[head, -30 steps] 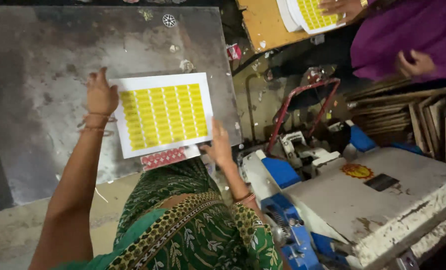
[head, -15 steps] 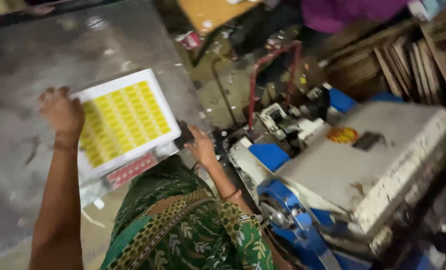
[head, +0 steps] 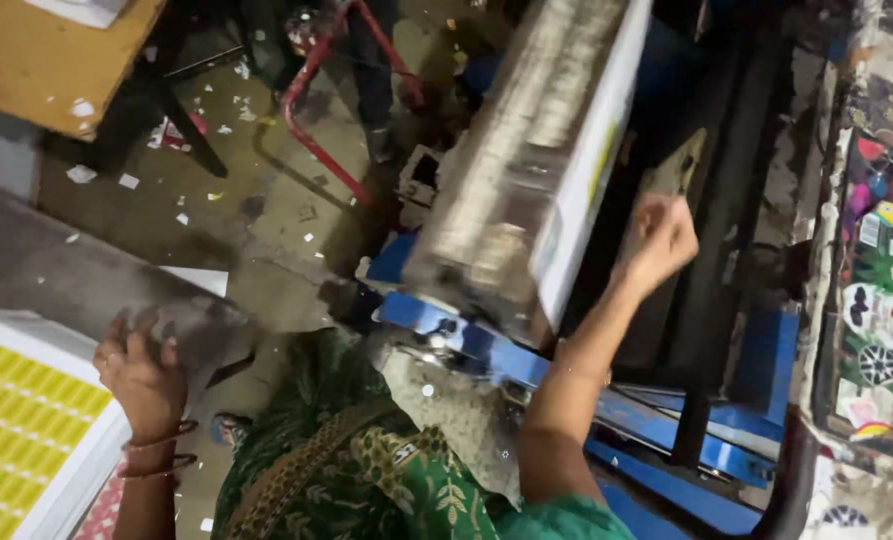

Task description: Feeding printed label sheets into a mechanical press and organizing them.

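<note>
The sheet of yellow labels (head: 26, 440) lies flat at the lower left on a white stack, its glossy rectangles set in tidy rows, a white border round them. The left hand (head: 141, 375) rests at the sheet's right edge, over the dull grey metal table (head: 76, 280); its fingers (head: 126, 330) are spread and loose, gripping nothing, with thin bangles at the wrist. The right hand (head: 661, 240) is raised well apart from the sheet, up beside the machine, fingers curled into a fist; whether it clasps anything cannot be told through the blur. The machine's grey slab (head: 526, 170) is scuffed and mottled, white along its edge, tilted above a blue painted frame (head: 486, 345). Behind, a bent red tube frame (head: 336, 100) stands on a concrete floor (head: 266, 200) littered with paper scraps. A plain wooden tabletop (head: 36, 60) fills the upper left corner.
</note>
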